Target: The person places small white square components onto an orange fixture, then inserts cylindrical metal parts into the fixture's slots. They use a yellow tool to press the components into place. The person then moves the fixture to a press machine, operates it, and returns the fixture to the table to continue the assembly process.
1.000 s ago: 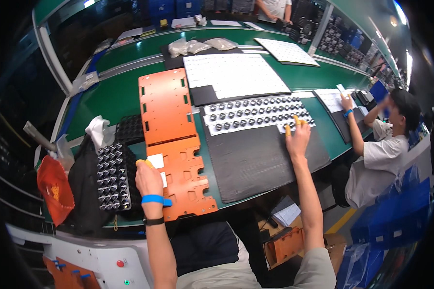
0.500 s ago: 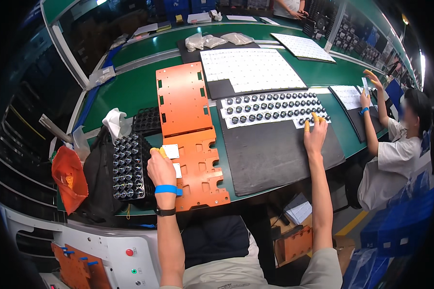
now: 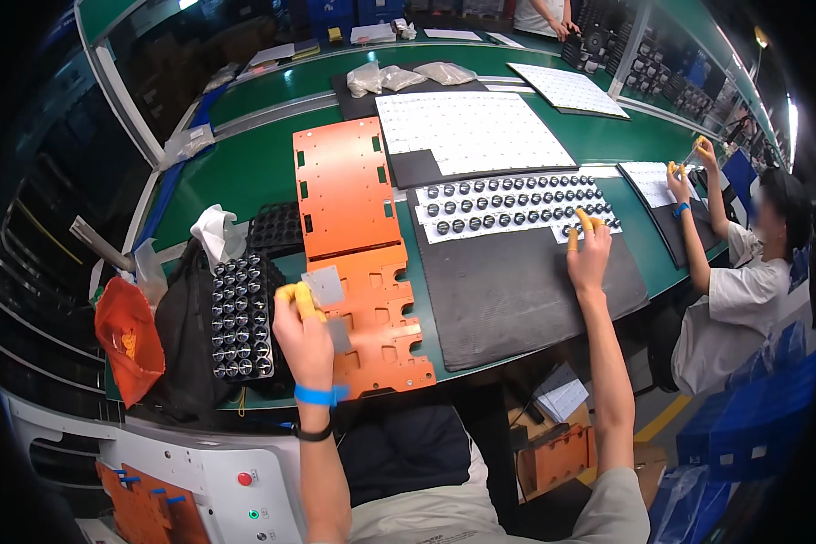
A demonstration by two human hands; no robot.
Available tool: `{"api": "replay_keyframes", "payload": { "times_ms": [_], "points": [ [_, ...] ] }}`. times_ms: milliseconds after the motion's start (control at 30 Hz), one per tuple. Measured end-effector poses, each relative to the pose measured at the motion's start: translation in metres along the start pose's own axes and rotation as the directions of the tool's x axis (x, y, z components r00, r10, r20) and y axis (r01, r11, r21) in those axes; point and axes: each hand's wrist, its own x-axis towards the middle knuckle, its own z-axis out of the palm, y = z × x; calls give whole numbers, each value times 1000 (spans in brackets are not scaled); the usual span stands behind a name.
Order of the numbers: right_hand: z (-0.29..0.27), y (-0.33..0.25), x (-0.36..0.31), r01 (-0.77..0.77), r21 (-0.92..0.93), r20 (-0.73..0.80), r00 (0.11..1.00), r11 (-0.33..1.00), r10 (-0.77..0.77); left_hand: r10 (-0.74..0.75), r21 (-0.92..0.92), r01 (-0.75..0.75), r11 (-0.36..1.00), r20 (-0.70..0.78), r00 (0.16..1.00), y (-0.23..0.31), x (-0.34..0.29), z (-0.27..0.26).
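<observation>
My left hand (image 3: pixel 304 340), yellow covers on its fingertips, is closed at the near part of the orange perforated panel (image 3: pixel 346 195). Two small square grey plates (image 3: pixel 325 284) stick out from its fingers, tilted over the panel. My right hand (image 3: pixel 589 261), also with yellow fingertip covers, bends its fingers down at the right end of white strips (image 3: pixel 440 220) set with rows of black round caps (image 3: pixel 503 218). What lies between its fingertips is hidden. Those strips rest on a black foam mat (image 3: pixel 508 299).
Left of the panel stands a black tray of shiny round parts (image 3: pixel 242 317), beside an orange bag (image 3: pixel 129 340). A white sheet of squares (image 3: pixel 471 131) lies farther back, near clear plastic bags (image 3: pixel 399 78). At right, a co-worker (image 3: pixel 743 263) handles something small.
My left hand has risen slightly and turned, tilting the plates so that they look grey instead of white. My right hand has shifted slightly left. The co-worker's hands have come together.
</observation>
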Motion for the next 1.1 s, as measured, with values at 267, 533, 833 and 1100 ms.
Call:
{"api": "replay_keyframes", "payload": {
  "times_ms": [267, 533, 833, 1100],
  "points": [
    [-76, -192, -17, -64, 784, 69, 997, 618, 16, 61, -342, 839, -423, 913, 402, 16, -61, 20],
    [-85, -247, -19, -136, 737, 189, 982, 662, -9, -174, -362, 932, -36, 920, 350, 7, -51, 70],
    [-69, -198, -8, -182, 624, 182, 980, 760, 86, -241, -336, 940, 54, 909, 339, -4, -43, 90],
    [-6, -66, -12, -303, 236, 130, 951, 923, 279, -179, -336, 941, -24, 928, 327, -11, -45, 91]
  ]
}}
